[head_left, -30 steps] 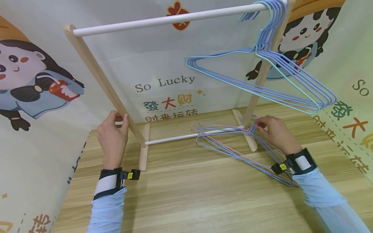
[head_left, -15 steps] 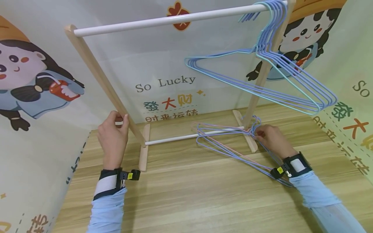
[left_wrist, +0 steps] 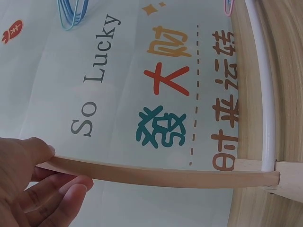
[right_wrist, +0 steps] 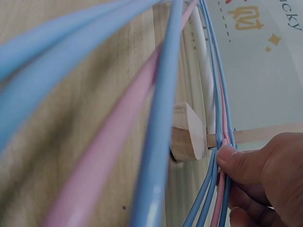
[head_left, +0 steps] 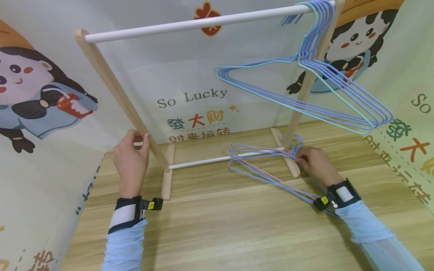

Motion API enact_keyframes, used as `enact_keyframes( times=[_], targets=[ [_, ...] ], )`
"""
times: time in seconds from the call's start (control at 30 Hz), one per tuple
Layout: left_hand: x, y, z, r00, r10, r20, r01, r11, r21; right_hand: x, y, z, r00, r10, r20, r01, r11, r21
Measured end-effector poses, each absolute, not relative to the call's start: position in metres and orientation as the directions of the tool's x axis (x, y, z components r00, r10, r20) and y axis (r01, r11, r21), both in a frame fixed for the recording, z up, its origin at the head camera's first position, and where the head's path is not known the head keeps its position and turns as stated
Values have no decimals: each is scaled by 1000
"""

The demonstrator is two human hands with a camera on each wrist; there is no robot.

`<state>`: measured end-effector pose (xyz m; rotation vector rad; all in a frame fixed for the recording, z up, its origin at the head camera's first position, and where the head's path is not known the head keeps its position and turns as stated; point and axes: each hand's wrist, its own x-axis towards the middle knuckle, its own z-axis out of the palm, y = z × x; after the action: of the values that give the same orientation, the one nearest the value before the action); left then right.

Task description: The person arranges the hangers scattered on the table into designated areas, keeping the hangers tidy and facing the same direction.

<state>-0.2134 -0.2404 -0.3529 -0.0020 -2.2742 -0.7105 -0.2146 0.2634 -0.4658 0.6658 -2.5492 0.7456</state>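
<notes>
My left hand [head_left: 131, 162] pinches the left wooden post [head_left: 115, 88] of a clothes rack. In the left wrist view the thumb lies on one side of that post and the fingers on the other. Low at the right post, my right hand [head_left: 317, 165] holds several blue and pink wire hangers [head_left: 291, 152] bunched at their necks. The right wrist view shows the thumb [right_wrist: 229, 158] pressed on this bundle, with a pink hanger wire [right_wrist: 113, 123] among blue ones. Their hooks point up beside the post; their far corners reach over the lower bar.
Several blue hangers [head_left: 306, 49] hang at the right end of the rack's white top rail [head_left: 190, 25]. A thin white lower bar [head_left: 200, 162] joins the wooden feet [head_left: 167, 184] on the wood-grain table [head_left: 217, 233]. Printed sheeting [head_left: 190, 79] stands behind and at both sides.
My right hand has moved slightly down and left along the bunched hangers, and their hooks now show more clearly. My left hand has stayed on the post.
</notes>
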Motion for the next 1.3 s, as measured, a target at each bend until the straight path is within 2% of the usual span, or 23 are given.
enact_keyframes(
  times=[0.4, 1.3],
  targets=[
    [-213, -239, -354, -724, -198, 660, 208, 850, 483, -209, 264, -461, -846, -285, 451, -486, 762, -429],
    [-213, -239, -353, -717, -193, 670, 216, 852, 477, -198, 274, -436, -788, -186, 586, -493, 761, -422]
  ],
)
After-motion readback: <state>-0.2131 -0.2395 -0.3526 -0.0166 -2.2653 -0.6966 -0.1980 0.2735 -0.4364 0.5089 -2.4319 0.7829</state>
